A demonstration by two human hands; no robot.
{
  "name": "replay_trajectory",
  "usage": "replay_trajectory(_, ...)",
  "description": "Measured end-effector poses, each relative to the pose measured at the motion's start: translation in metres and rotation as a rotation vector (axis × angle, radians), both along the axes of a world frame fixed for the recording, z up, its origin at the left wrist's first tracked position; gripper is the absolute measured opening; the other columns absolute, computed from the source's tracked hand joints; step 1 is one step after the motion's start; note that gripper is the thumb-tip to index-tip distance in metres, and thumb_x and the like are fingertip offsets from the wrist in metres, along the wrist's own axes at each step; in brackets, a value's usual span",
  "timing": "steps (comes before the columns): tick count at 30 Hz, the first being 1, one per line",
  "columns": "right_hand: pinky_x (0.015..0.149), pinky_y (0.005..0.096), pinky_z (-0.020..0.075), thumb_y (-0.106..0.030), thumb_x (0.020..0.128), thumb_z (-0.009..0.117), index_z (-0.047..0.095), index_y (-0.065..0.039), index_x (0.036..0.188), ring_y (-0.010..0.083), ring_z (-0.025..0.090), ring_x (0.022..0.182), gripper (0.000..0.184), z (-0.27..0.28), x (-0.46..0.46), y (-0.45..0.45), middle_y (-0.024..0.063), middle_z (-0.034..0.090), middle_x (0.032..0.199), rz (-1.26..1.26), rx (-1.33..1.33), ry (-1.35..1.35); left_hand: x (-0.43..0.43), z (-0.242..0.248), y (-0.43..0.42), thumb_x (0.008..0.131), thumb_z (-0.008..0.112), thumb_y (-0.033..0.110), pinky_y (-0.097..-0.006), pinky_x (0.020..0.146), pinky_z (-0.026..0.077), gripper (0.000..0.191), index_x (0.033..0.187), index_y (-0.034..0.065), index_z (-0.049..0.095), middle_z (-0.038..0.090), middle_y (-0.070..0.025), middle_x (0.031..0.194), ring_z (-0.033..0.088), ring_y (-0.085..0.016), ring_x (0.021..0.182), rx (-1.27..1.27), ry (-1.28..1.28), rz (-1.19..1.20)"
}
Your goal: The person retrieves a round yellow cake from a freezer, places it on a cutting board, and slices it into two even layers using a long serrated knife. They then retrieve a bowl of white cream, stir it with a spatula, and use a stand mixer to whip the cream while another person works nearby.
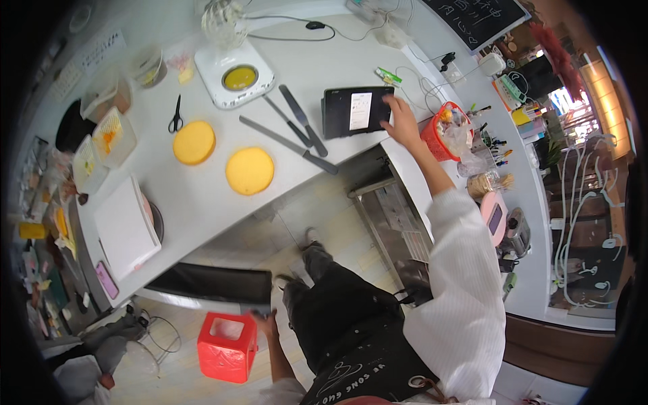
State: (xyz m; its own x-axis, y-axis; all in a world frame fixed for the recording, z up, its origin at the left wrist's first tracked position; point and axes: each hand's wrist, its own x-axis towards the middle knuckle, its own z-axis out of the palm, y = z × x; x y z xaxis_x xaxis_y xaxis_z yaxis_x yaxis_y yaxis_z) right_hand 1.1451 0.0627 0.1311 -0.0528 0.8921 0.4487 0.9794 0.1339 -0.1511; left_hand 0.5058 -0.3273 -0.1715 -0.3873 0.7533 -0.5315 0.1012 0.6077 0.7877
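My right hand is at the right side of a black tablet with a lit screen, fingers apart over its edge. My left hand is low beside the red stool; a small dark object shows at its fingers, too blurred to tell whether it is held. Two round yellow cake layers lie on the white table. Between them and the tablet lie a long serrated knife and two more long tools, one a spatula with a dark handle. Black-handled scissors lie behind the left layer.
A stand mixer with a whisk stands at the back. Plastic tubs and a white board are at left. A red basket of bags stands right of the tablet. A red stool stands on the floor, near a seated person's legs.
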Motion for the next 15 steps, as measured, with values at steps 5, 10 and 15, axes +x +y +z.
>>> replay_trajectory(5, 0.101, 0.0471, 0.05, -0.037, 0.058, 0.093, 0.052, -0.01, 0.143, 0.0357, 0.06, 0.123, 0.098, 0.023, 0.027, 0.163, 0.0147, 0.066, 0.13, -0.014, -0.729, -0.156, -0.045, 0.044, -0.063, 0.06, 0.078, -0.008, -0.0345, 0.081, 0.053, 0.079, 0.132, 0.0025, 0.048, 0.056, -0.0115, 0.12, 0.057, -0.022, 0.1, -0.18, 0.036, 0.341)
replay_trajectory(10, 0.084, 0.0474, 0.0572, -0.036, 0.058, 0.093, 0.079, -0.005, 0.099, 0.0369, 0.072, 0.099, 0.054, -0.025, 0.028, 0.212, 0.0178, 0.075, 0.103, 0.351, -1.157, -0.22, -0.002, 0.089, -0.047, 0.087, 0.066, 0.004, -0.0349, 0.069, 0.055, 0.054, 0.139, 0.0087, 0.052, 0.067, -0.0147, 0.108, 0.063, -0.021, 0.085, -0.192, 0.023, 0.376)
replay_trajectory(15, 0.082, 0.0477, 0.0583, -0.029, 0.066, 0.09, 0.078, -0.007, 0.104, 0.0361, 0.071, 0.103, 0.045, -0.026, 0.032, 0.2, 0.0164, 0.074, 0.105, 0.353, -1.094, -0.071, 0.088, 0.126, -0.004, 0.094, 0.062, 0.013, -0.0356, 0.069, 0.054, 0.046, 0.139, 0.0082, 0.056, 0.072, -0.0124, 0.105, 0.067, -0.021, 0.083, -0.498, -0.054, 0.164)
